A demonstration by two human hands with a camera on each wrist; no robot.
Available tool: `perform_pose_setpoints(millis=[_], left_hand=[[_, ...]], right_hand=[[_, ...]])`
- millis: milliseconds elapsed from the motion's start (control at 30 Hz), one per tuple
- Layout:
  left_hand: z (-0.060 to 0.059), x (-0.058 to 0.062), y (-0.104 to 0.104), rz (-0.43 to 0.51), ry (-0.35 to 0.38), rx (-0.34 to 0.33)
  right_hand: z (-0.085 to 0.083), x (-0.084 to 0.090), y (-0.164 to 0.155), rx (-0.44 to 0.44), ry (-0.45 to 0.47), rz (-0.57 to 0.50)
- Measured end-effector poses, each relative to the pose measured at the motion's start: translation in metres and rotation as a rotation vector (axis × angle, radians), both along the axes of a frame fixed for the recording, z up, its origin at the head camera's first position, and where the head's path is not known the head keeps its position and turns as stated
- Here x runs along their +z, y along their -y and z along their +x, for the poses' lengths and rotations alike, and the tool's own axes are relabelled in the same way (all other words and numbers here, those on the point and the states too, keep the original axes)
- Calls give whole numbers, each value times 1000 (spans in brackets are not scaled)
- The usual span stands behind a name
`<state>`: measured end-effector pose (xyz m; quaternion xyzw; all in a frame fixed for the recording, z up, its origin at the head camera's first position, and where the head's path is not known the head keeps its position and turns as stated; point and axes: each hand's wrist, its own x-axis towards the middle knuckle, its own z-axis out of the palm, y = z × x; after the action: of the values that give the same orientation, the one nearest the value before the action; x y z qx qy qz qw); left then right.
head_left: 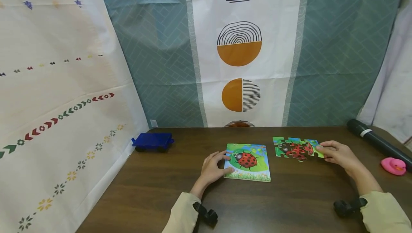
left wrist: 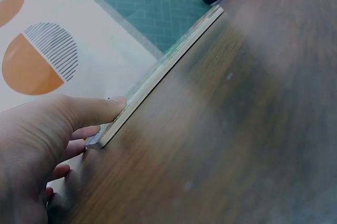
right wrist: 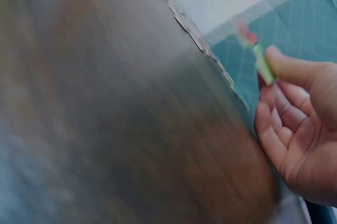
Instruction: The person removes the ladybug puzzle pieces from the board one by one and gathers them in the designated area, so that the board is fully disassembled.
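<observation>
From the head view, a square ladybird puzzle board [head_left: 248, 162] lies flat on the dark wooden table [head_left: 154, 190], and its printed picture shows whole, with no loose pieces visible on it. The left hand [head_left: 213, 168] rests at the board's left edge, fingers loosely spread, the thumb and fingertips touching the rim rather than closing round it. Just to the right of the board, apart from it, lies a row of joined puzzle pieces [head_left: 294, 148] showing red ladybird parts on green. The right hand [head_left: 338, 153] sits at the right end of that row, thumb and forefinger pinching the green end piece. Farther off stand a blue toy block [head_left: 152, 142] by the left curtain, a black cylinder [head_left: 376, 141] at the right, and a pink rubber duck [head_left: 393, 165] near it. In the left wrist view, the board [left wrist: 163, 71] shows edge-on as a thin slab running away across the table, its near corner touched by the left hand's [left wrist: 42, 145] thumb on top while the other fingers curl loosely below the edge. In the right wrist view, which is blurred, the right hand [right wrist: 295, 129] pinches a green piece [right wrist: 263, 66] between thumb and forefinger, the remaining fingers relaxed and half curled; the jagged edge of the joined pieces runs just beside it along the table.
</observation>
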<state>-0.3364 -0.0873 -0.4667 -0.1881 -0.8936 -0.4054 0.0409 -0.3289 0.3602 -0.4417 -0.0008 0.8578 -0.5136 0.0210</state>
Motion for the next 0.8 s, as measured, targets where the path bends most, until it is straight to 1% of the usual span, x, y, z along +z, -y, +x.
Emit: perform_pose_setpoints(millis=[67, 200, 300, 500, 533, 700, 800], left_hand=[[0, 0, 0, -4, -6, 2], [1, 0, 1, -18, -21, -4], [0, 0, 1, -30, -35, -1], [2, 0, 1, -41, -40, -10], [3, 0, 1, -38, -33, -11], [2, 0, 2, -30, -44, -19], [1, 0, 2, -31, -40, -21]], right_hand=[[0, -3, -5, 5, -2, 3], [-2, -7, -8, -14, -27, 35], [-3, -9, -6, -24, -58, 86], [-3, -13, -4, -49, -122, 190], [-3, -14, -4, -54, -133, 201], [-5, -17, -1, -73, -176, 245], [-5, -18, 0, -81, -182, 261]])
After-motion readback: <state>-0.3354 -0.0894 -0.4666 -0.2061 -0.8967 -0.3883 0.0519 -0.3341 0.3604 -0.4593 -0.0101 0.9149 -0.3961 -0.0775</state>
